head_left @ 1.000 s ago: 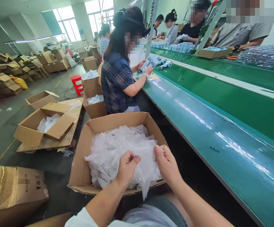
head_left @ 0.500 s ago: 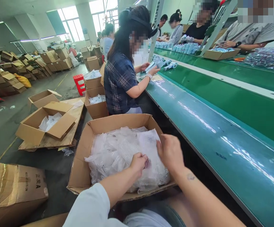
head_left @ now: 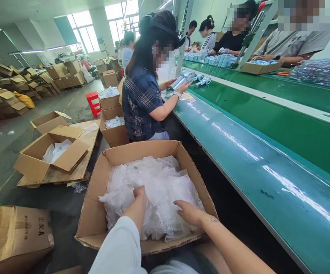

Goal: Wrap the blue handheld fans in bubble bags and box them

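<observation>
A cardboard box (head_left: 88,217) stands right in front of me, filled with a loose heap of clear bubble bags (head_left: 156,171). Into the left part of the heap reaches my left hand (head_left: 139,198), its fingers bent together at a bubble bag; the fingertips are partly hidden. My right hand (head_left: 190,213) lies over the bags on the right side, fingers stretched out and apart, with nothing held in it. Whether its fingertips press on the plastic is hard to make out.
A green workbench (head_left: 239,152) runs along the right. Ahead, a seated co-worker (head_left: 145,95) handles a light blue device (head_left: 182,78). Open cartons (head_left: 53,152) rest on a wooden board to the left, and another carton (head_left: 16,232) sits near left.
My left hand has moved left across the bags. My right hand has come down from the box's right edge onto the heap and opened. The view has shifted slightly.
</observation>
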`<state>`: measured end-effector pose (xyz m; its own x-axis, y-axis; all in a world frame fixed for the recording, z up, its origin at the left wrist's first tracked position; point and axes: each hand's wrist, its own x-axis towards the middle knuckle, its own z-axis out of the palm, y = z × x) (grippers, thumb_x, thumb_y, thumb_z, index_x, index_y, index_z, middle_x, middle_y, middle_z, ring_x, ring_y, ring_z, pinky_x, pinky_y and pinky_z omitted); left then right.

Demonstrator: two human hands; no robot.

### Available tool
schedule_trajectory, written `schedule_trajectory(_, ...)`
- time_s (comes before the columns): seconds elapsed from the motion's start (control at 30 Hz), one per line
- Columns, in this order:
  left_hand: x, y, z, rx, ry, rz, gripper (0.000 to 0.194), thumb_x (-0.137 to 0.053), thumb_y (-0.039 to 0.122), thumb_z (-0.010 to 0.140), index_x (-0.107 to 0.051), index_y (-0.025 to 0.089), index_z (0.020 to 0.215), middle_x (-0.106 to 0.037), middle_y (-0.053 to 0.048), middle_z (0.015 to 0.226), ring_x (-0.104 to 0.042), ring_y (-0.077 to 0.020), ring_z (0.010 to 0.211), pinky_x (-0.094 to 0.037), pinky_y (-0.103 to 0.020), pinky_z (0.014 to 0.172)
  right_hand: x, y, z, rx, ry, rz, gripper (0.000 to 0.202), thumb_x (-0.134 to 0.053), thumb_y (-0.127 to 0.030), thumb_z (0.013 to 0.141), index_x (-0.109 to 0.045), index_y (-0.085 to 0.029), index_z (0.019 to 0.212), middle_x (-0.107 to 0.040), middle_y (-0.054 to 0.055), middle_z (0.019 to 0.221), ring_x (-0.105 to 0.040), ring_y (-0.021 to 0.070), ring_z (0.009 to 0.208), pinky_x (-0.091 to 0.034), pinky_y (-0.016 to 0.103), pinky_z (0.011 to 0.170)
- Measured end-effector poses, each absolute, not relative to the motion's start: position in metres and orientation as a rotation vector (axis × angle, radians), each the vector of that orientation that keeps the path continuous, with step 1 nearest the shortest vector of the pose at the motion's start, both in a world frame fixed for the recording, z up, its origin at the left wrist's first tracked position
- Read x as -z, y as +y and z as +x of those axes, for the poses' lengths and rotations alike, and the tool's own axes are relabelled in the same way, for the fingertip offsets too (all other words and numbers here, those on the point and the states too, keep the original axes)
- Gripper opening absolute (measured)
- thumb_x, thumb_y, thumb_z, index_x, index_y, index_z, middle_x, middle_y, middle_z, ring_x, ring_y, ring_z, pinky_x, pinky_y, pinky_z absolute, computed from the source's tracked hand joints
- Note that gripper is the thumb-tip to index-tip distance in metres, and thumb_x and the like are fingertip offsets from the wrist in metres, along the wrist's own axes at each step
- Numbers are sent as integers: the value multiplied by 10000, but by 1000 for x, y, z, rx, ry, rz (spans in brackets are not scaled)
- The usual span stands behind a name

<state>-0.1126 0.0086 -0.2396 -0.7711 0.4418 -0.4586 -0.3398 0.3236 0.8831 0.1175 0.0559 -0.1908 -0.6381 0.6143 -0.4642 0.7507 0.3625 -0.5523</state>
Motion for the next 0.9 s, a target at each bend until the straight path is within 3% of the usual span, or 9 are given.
schedule_trajectory(0.1,223,14,-101,-1609,1867,137,215,-652,342,823,-606,139,877,-597,-3,838,-570,-134,750,-487,-285,710,181,70,116,1308,2484,1393,333,-531,-185,819,-676,-155,1117,-701,142,1140,-632,287,1111,-451,416,995)
schedule_trajectory(0.2,189,8,-83,-1674,1677,313,242,-745,315,667,-604,166,795,-608,12,761,-566,-127,725,-458,-256,722,161,82,107,1461,2532,1648,456,-403,-374,920,-519,-172,1313,-594,154,1309,-575,260,1194,-444,414,1002)
schedule_trajectory(0.3,149,-11,-63,-1664,1371,566,268,-751,297,644,-628,175,848,-659,-11,788,-597,-148,759,-461,-271,760,124,87,97,1912,2622,1727,711,-557,-561,818,-352,-239,1418,-446,124,1453,-482,243,1285,-462,367,968)
schedule_trajectory(0.4,124,-28,-47,-1577,1172,740,262,-726,280,691,-628,178,911,-681,-24,821,-607,-147,779,-458,-266,764,85,86,95,2315,2704,1550,599,-679,-581,720,-548,-216,1176,-650,76,1105,-618,220,983,-502,322,797)
schedule_trajectory(0.47,123,-32,-37,-1434,1221,730,233,-716,284,688,-616,172,867,-673,-25,778,-599,-136,709,-450,-241,667,69,87,98,2155,2793,1634,422,-593,-587,798,-597,-190,940,-631,16,779,-591,176,720,-478,296,662)
schedule_trajectory(0.53,136,-28,-24,-1235,1356,652,189,-701,284,675,-578,172,766,-627,-3,664,-551,-114,575,-406,-222,540,65,88,102,1701,2973,1877,389,-519,-556,855,-590,-176,897,-595,23,719,-560,191,687,-460,319,652)
schedule_trajectory(0.67,183,-12,5,-1013,1560,528,189,-700,203,651,-513,182,642,-512,47,489,-455,-94,429,-368,-226,466,88,80,104,606,3231,1800,351,-413,-340,926,-549,-111,1155,-596,193,1091,-537,308,1040,-414,445,889)
schedule_trajectory(0.77,214,-1,13,-982,1660,512,216,-716,144,639,-508,179,591,-464,67,430,-450,-97,410,-381,-234,486,116,60,103,591,2762,1396,407,-337,-238,948,-467,-133,1319,-546,195,1246,-536,295,1130,-396,423,942)
schedule_trajectory(0.9,234,6,-20,-1005,1810,484,156,-720,152,696,-577,166,635,-528,52,499,-536,-110,500,-430,-232,560,158,46,110,664,2318,1290,726,-664,-319,779,-382,-206,1438,-288,205,1526,-329,449,1352,-392,533,963)
